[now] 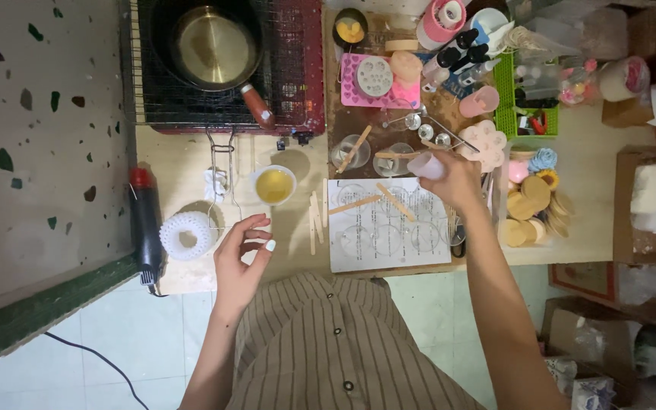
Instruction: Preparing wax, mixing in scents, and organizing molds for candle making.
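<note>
Nearest: striped buttoned shirt at bottom centre. Left hand (243, 254) hovers over the tabletop (586, 171) edge, fingers loosely curled and parted, holding nothing. Its closest things: white ribbed round mould (185, 234) just to its left, small cup of yellow liquid (274, 185) just beyond the fingertips. The black heat gun (146, 224) lies along the left edge, long axis running near to far.

Right hand (455, 178) reaches farther out, grip closed around a small translucent cup (426, 165), which pokes out to the left of the fingers, tilted toward centre. It sits over the far right corner of the white sheet (389, 228) carrying clear round jars. Two wooden sticks (377, 201) lie across those jars, long axes diagonal, just left of and slightly nearer than the held cup. Right hand is clearly nearer to the jars and sticks; left is well apart from them.

Farther: pink silicone mould (380, 80), bottles, green basket (525, 99). Far left: brass saucepan (214, 47) on a red stove (301, 68).
</note>
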